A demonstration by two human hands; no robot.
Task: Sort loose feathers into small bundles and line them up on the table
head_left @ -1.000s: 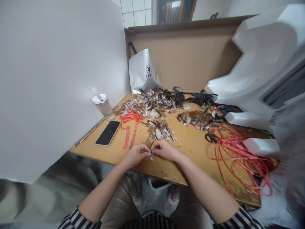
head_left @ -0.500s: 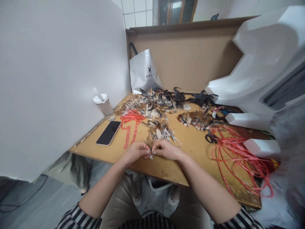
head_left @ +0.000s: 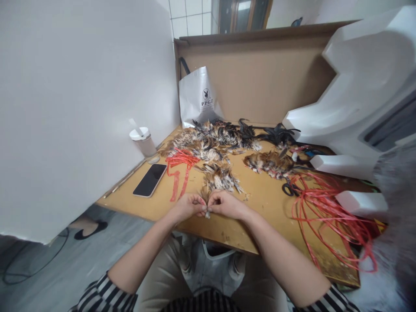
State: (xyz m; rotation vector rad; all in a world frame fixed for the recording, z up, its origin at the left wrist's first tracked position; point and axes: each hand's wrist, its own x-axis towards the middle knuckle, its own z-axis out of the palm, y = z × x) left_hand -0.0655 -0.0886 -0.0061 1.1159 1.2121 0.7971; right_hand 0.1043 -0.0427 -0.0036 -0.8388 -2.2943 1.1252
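Near the table's front edge, my left hand (head_left: 192, 205) and my right hand (head_left: 225, 203) meet, fingertips pinched. Between them is a small bunch of feathers (head_left: 207, 214), its pale quill ends pointing toward me. My fingers hide most of the bunch. Just beyond lies a loose pile of brown and white feathers (head_left: 222, 177). Farther back spreads a larger heap of brown, white and black feathers (head_left: 208, 141). On the right sits another brown feather bundle (head_left: 269, 163), with black feathers (head_left: 279, 133) behind it.
Red plastic strips (head_left: 182, 158) lie left of the feathers, near a phone (head_left: 149, 180) and a lidded cup (head_left: 143, 141). Scissors (head_left: 289, 188) and a tangle of red twine (head_left: 328, 216) are at right. A silver bag (head_left: 198, 97) stands behind; white foam (head_left: 354, 86) borders the right.
My hands keep the same pinch on the feathers. The view has shifted slightly. At lower left, another person's leg has moved left, and a foot in a dark shoe now shows.
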